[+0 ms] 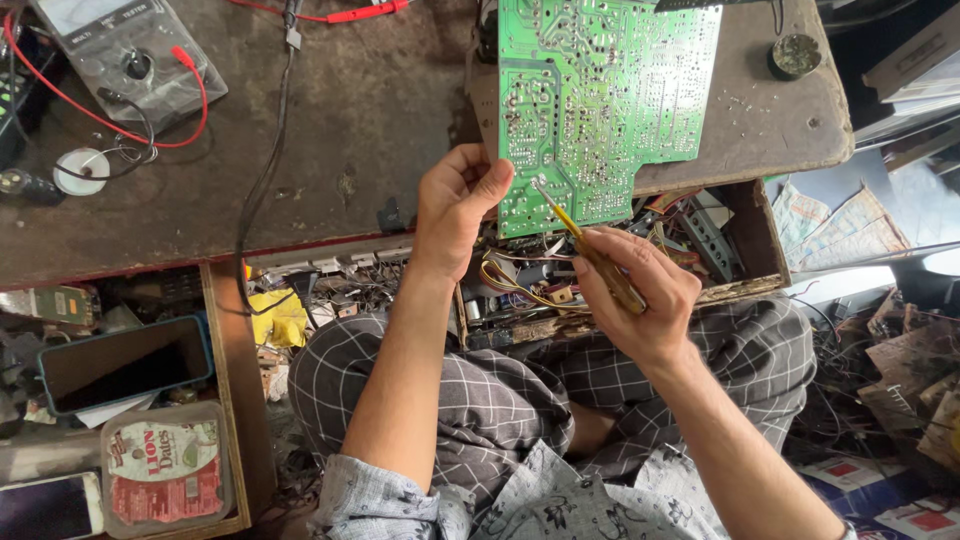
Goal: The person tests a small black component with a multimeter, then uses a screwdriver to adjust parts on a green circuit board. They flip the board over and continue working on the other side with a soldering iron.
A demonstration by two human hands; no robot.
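- The workbench (330, 130) is a worn brown slab, scuffed and dusty, with a rounded far right corner; I sit at its near edge with my knees under it.
- The green circuit board (595, 100) lies solder side up, flat and stiff, covered in pale traces and shiny solder dots. Its lower part overhangs the bench's near edge above an open drawer (745, 240) of tangled wires and parts, which puts that corner within my reach.
- My left hand (455, 215) pinches the board's lower left edge, thumb on top and fingers curled beneath, steadying it.
- My right hand (630, 290) is closed around the amber, translucent handle of a screwdriver (580, 245), held like a pen so its thin metal tip rests on the board near my left thumb.
- At the bench's far left corner lies a grey multimeter (125, 50) in a clear sleeve, its red lead (195, 100) looping beside it.
- A small round tin (795, 55) sits near the far right corner.
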